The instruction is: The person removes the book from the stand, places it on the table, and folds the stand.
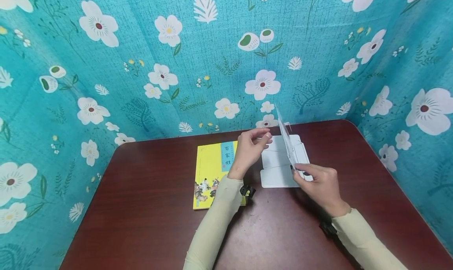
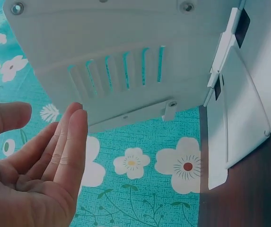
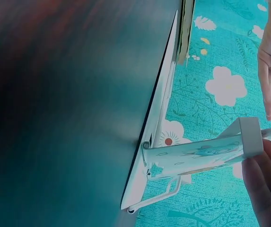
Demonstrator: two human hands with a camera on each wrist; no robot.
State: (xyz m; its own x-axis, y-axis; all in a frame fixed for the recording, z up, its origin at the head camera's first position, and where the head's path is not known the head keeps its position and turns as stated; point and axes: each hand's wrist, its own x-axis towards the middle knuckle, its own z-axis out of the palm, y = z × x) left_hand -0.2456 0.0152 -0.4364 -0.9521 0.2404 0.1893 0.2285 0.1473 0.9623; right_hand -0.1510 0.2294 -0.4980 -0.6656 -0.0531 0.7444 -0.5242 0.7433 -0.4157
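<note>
A white folding book stand has its flat base on the table and a slotted panel tilted up steeply from it. In the head view this panel appears nearly edge-on. My right hand pinches the near edge of the panel between thumb and fingers; the right wrist view has those fingers at a white lip. My left hand is raised just left of the panel, apart from it. Its fingers are loosely extended and hold nothing. A hinge joins the panel to the base.
Left of the stand lies a yellow book with a blue title strip, partly behind my left forearm. The dark red-brown table meets a turquoise floral curtain at its back edge.
</note>
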